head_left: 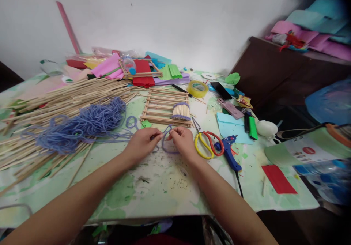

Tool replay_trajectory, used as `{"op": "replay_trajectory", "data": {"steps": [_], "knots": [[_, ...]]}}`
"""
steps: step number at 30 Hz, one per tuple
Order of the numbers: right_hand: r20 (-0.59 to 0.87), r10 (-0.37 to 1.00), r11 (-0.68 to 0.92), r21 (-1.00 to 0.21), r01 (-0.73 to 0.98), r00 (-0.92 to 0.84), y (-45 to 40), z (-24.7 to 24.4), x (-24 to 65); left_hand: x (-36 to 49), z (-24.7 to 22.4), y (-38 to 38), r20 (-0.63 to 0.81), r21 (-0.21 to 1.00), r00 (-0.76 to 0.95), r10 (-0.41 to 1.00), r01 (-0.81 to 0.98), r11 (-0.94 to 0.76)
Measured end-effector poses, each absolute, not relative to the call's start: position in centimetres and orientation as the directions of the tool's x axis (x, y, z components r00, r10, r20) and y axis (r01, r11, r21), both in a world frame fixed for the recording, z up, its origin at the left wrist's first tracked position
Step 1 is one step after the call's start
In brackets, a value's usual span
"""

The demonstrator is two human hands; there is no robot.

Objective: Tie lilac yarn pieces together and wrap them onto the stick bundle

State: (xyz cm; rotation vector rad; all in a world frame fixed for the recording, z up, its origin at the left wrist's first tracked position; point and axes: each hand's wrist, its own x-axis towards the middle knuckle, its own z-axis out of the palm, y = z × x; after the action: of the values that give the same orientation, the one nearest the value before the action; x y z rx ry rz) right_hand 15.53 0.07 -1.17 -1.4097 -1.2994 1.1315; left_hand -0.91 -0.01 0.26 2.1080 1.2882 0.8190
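Both hands hold a strand of purple yarn point(169, 151) between pinched fingertips, with a loop of it hanging down between them. My left hand point(144, 141) has thumb and finger closed on the strand, and my right hand point(182, 139) pinches it a short way to the right. From the left hand the strand trails back to a tangled heap of purple yarn point(87, 124). Just beyond the hands lies a frame of wooden sticks point(159, 108), bearing a small bundle of short sticks point(181, 110) edged in purple yarn.
Scissors point(201, 135) with red and yellow handles and a blue glue gun point(231, 153) lie right of my right hand. Long wooden sticks point(71, 93) cover the left side. Clear tape point(197, 88), phones point(221, 90) and coloured paper point(142, 71) lie farther back.
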Motion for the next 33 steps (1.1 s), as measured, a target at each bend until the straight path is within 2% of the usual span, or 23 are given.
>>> {"op": "replay_trajectory", "data": {"steps": [3, 6, 10, 12, 15, 19, 23, 28, 33], "knots": [[-0.136, 0.989, -0.132, -0.989, -0.067, 0.06, -0.1, -0.7, 15.4, -0.4, 0.0, -1.3, 0.298, 0.61, 0.427, 0.854, 0.603, -0.515], [-0.19, 0.981, -0.169, -0.925, -0.341, 0.028, -0.2, -0.3, 15.2, 0.1, -0.5, -2.2, 0.256, 0.542, 0.558, 0.79, 0.594, -0.595], [-0.317, 0.946, -0.305, -0.807, -0.506, -0.064, -0.2, -0.4, 15.4, 0.5, -0.7, -2.5, 0.23, 0.518, 0.671, 0.705, 0.529, -0.672], [-0.34, 0.933, -0.352, -0.787, -0.507, -0.119, -0.2, -0.6, 15.5, 0.4, -0.4, -2.4, 0.29, 0.537, 0.635, 0.716, 0.512, -0.671], [-0.301, 0.943, -0.331, -0.81, -0.483, -0.142, -0.3, -0.9, 15.2, 0.3, 0.0, -2.0, 0.367, 0.603, 0.473, 0.801, 0.535, -0.592], [-0.26, 0.941, -0.328, -0.853, -0.406, -0.215, -0.7, -1.0, 14.8, 0.1, 0.0, -1.2, 0.361, 0.67, 0.304, 0.882, 0.573, -0.472], [-0.233, 0.946, -0.299, -0.895, -0.33, -0.225, -0.9, -1.2, 14.5, 0.1, -0.4, -0.5, 0.256, 0.758, 0.284, 0.924, 0.534, -0.375], [-0.222, 0.959, -0.259, -0.941, -0.22, -0.178, -0.8, -1.3, 14.4, 0.2, -0.6, 0.0, 0.092, 0.906, 0.299, 0.95, 0.37, -0.204], [-0.191, 0.962, -0.217, -0.969, -0.119, -0.197, -0.8, -1.2, 14.2, 0.1, -0.7, 0.3, 0.076, 0.934, 0.336, 0.939, 0.306, -0.185]]}}
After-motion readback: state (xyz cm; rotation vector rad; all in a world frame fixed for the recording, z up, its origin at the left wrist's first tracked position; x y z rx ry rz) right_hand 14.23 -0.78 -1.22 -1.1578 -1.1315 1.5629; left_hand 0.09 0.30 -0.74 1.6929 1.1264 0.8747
